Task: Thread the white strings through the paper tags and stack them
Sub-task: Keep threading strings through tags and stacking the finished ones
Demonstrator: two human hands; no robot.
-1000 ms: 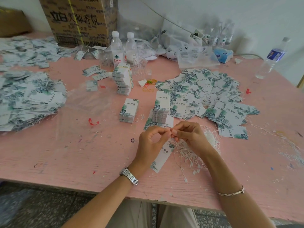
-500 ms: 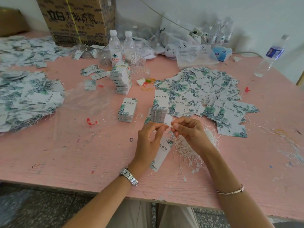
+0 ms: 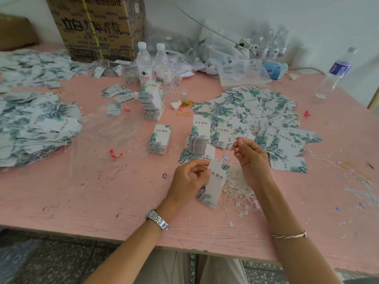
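While the left hand pinches a blurred tag, the right hand pinches a string — barely visible.

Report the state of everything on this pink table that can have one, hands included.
Left hand, pinching the leaf-printed paper tag.
Leaf-printed paper tag, held off the pink table, tilted.
Right hand, raised, pinching a thin white string.
Tangle of white strings, loose on the table.
Two clear white-capped water bottles, upright, capped.
Blue-labelled clear bottle, standing, capped.
Short stack of tags, neat.
Heap of leaf-printed tags, scattered, unstacked.
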